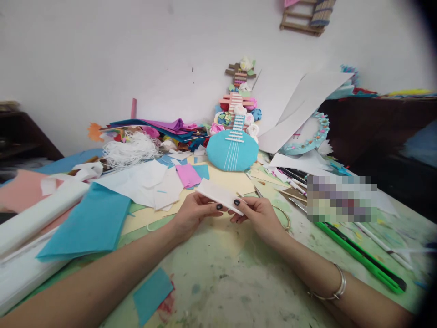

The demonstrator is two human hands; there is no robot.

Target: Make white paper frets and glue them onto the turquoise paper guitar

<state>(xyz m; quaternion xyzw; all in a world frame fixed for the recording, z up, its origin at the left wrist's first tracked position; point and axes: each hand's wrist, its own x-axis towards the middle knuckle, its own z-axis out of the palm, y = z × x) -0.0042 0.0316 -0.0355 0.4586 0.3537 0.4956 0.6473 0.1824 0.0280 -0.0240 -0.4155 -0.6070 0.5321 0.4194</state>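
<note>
Between my two hands is a small white rectangular piece, like folded paper or thin board [220, 195], tilted above the table. My left hand [195, 213] grips its left and lower edge, thumb in front and fingers behind. On the right end, my right hand [259, 216] pinches it near the corner with thumb and fingers. Just beyond it stands a blue paper-covered guitar model [232, 152] with white strings. A pink paper piece [187, 176] and white paper scraps [167, 189] lie near my left hand.
Blue folded paper [90, 223] and white rolls [44, 216] lie at left. A blue square [153, 294] is near the front. At right are a green cutter [362, 257], scissors [297, 205] and a gold ring [285, 216]. White cord [131, 149] is heaped behind.
</note>
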